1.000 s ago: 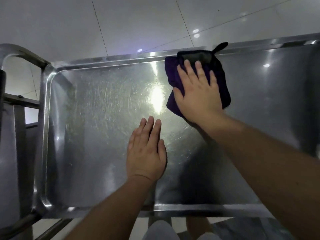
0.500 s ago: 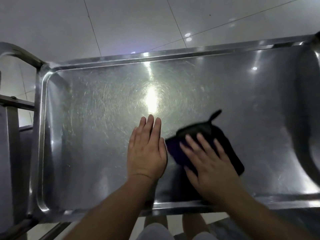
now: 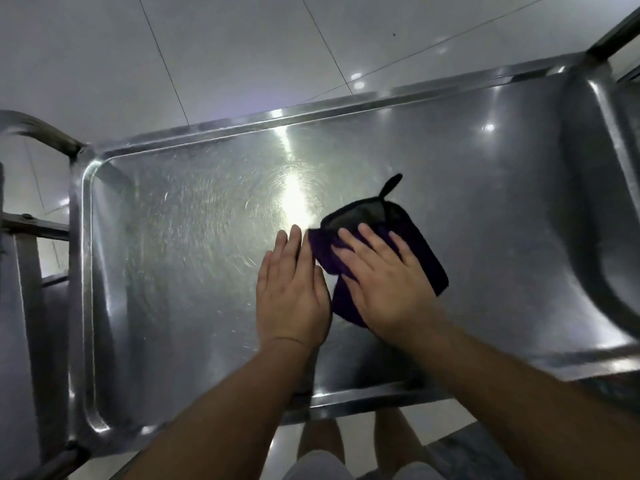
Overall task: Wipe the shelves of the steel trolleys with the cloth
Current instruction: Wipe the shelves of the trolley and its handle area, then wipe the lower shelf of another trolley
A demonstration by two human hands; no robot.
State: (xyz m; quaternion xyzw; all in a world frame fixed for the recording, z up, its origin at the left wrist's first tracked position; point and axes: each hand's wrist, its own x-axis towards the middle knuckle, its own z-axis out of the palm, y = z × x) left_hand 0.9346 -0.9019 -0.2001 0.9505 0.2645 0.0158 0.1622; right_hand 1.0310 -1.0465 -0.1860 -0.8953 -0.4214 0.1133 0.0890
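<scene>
A steel trolley's top shelf [image 3: 180, 271] fills the view, shiny and scratched, with a raised rim. A dark purple cloth [image 3: 415, 244] with a black edge and a small loop lies flat near the shelf's middle. My right hand [image 3: 384, 285] presses on the cloth with straight, spread fingers. My left hand [image 3: 292, 292] rests flat on the bare steel just left of the cloth, its fingers together and touching the cloth's left edge.
The trolley's handle bar [image 3: 34, 129] and frame rails [image 3: 31, 226] stand at the left. A second steel frame post [image 3: 616, 32] shows at the top right. Pale floor tiles [image 3: 242, 46] lie beyond the far rim. My legs [image 3: 322, 441] are below the near rim.
My right hand swept the cloth from the far rim down toward the near edge, then back up a little toward the middle beside my left hand. My left hand stayed put.
</scene>
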